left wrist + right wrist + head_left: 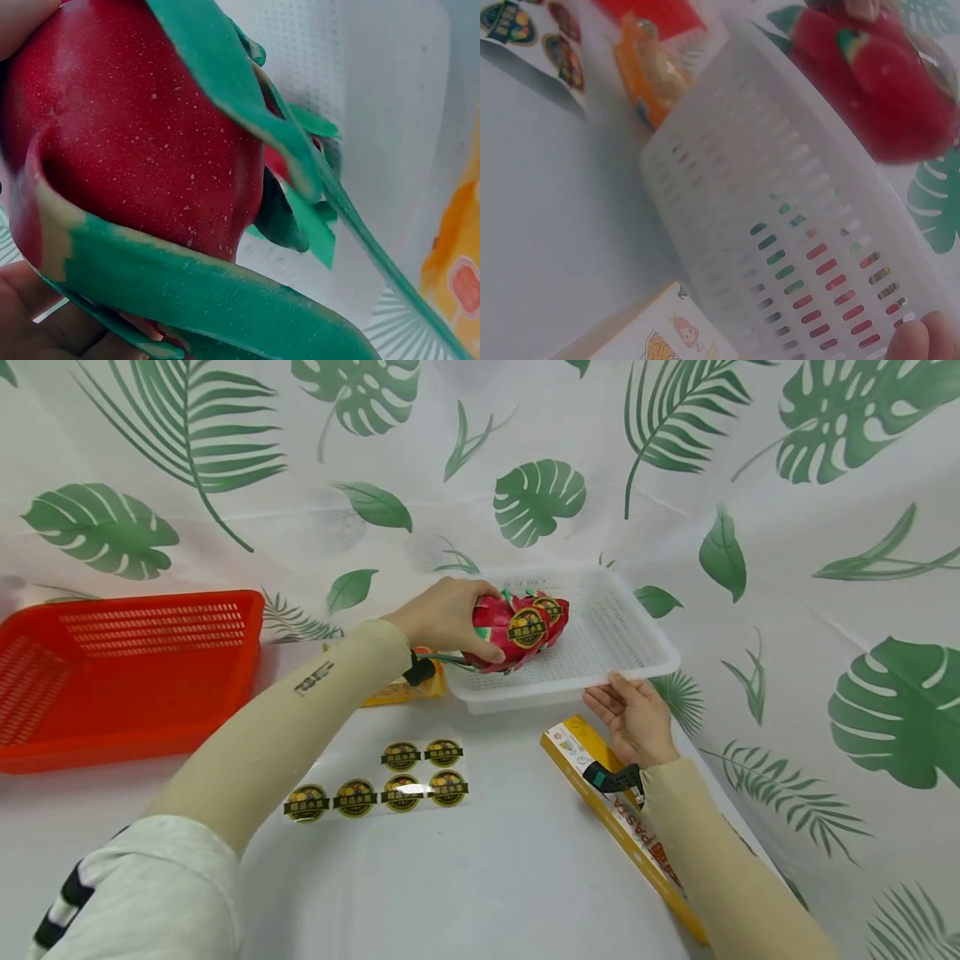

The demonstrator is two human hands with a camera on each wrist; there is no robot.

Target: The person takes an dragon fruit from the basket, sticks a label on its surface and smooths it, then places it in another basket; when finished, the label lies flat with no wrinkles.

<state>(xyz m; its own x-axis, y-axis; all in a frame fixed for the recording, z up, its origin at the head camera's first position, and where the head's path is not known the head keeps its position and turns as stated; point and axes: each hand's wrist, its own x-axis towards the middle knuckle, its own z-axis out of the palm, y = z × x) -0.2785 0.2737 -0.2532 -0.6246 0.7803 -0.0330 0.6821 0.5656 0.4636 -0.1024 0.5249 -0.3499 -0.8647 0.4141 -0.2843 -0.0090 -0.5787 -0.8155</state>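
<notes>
My left hand grips a red dragon fruit with green-tipped scales and a round gold-and-black sticker, over the left part of a white slotted basket. In the left wrist view, the dragon fruit fills much of the frame. Another dragon fruit, also stickered, lies behind it; red and green show through the basket's slots in the right wrist view. My right hand holds the basket's near right rim, its fingertips against the outer wall.
A red basket stands at the left. Between the baskets lies an orange-yellow packet. A clear sheet with several round stickers lies on the white table. A yellow pasta box lies under my right wrist. Leaf-patterned cloth hangs behind.
</notes>
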